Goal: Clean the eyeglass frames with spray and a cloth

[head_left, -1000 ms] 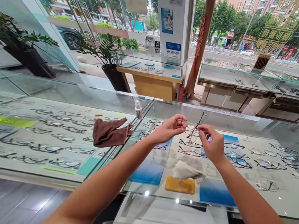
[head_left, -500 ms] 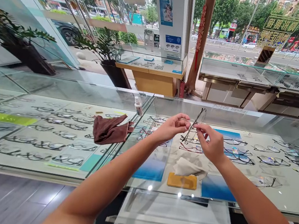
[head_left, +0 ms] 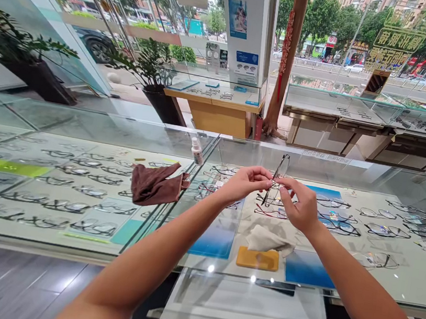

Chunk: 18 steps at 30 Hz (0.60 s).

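Note:
A pair of thin dark-rimmed eyeglasses (head_left: 284, 165) is held up on edge above the glass counter, between my two hands. My left hand (head_left: 248, 181) pinches the frame near its middle from the left. On the other side, my right hand (head_left: 299, 200) grips it with thumb and fingertips. One lens rim rises above the fingers, and the other part hangs below them. Below my hands lie a crumpled pale cloth (head_left: 268, 238) and a yellow eyeglass case (head_left: 257, 259). A brown cloth (head_left: 157, 186) rests to the left, with a small white spray bottle (head_left: 197, 152) behind it.
The glass display counter (head_left: 105, 248) holds rows of eyeglasses on both sides. Blue sheets (head_left: 307, 268) lie under the glass. Beyond are a wooden showcase (head_left: 219, 117), potted plants (head_left: 161, 99) and a wooden post (head_left: 277, 100). Part of a hand-like shape shows at the far left edge.
My left fingers have closed onto the eyeglasses, where they were slightly apart before. The eyeglasses have turned a little, more upright. The cloths, case and bottle have stayed put.

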Available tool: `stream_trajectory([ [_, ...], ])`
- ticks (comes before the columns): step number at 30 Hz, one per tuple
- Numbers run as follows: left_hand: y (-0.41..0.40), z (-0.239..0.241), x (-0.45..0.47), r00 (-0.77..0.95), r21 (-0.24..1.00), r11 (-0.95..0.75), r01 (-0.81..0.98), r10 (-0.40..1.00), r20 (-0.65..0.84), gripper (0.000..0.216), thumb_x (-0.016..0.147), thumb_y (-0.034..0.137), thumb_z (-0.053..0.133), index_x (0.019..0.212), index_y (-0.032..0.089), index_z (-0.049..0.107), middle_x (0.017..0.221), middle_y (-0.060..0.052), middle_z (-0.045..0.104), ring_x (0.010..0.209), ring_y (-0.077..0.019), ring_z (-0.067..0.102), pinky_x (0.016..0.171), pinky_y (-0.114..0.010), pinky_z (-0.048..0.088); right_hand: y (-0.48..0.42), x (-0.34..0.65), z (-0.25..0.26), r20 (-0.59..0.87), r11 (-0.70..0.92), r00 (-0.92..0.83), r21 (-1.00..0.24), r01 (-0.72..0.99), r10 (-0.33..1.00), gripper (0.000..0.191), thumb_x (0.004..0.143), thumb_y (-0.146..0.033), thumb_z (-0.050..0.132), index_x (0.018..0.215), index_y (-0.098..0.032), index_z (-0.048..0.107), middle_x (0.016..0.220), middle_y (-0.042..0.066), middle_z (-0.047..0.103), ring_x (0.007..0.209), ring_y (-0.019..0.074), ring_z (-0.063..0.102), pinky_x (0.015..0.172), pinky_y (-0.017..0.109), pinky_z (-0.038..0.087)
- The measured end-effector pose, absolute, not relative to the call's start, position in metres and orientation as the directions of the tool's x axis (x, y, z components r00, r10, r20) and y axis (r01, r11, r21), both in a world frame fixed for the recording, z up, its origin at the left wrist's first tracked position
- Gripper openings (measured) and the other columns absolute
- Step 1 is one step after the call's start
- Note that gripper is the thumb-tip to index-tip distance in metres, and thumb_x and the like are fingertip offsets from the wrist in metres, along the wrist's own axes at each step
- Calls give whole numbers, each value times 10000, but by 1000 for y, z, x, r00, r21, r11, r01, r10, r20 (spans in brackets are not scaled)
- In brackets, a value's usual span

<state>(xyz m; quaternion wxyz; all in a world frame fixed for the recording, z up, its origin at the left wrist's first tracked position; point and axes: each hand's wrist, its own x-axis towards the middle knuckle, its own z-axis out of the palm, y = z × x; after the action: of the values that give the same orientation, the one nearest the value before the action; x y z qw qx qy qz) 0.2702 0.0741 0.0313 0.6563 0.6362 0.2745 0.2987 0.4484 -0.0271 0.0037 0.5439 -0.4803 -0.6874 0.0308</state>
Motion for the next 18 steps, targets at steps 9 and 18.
stream_trajectory([
  [9, 69, 27, 276, 605, 991, -78, -107, 786, 127, 487, 638, 519, 967, 859, 149, 740, 794, -25, 700, 736, -125, 610, 705, -284, 494, -17, 443, 3, 345, 351, 335, -935, 46, 877, 227, 855, -447, 767, 856, -246, 661, 822, -5, 718, 728, 150, 666, 691, 300, 530],
  [18, 72, 24, 274, 563, 978, -180, -107, 800, 208, 448, 718, 505, 912, 893, 165, 678, 843, -24, 684, 792, -142, 633, 783, -306, 509, -9, 455, 3, 144, 185, 212, -965, -184, 967, 352, 715, -551, 858, 763, -235, 710, 829, 21, 743, 777, 154, 611, 722, 302, 514],
])
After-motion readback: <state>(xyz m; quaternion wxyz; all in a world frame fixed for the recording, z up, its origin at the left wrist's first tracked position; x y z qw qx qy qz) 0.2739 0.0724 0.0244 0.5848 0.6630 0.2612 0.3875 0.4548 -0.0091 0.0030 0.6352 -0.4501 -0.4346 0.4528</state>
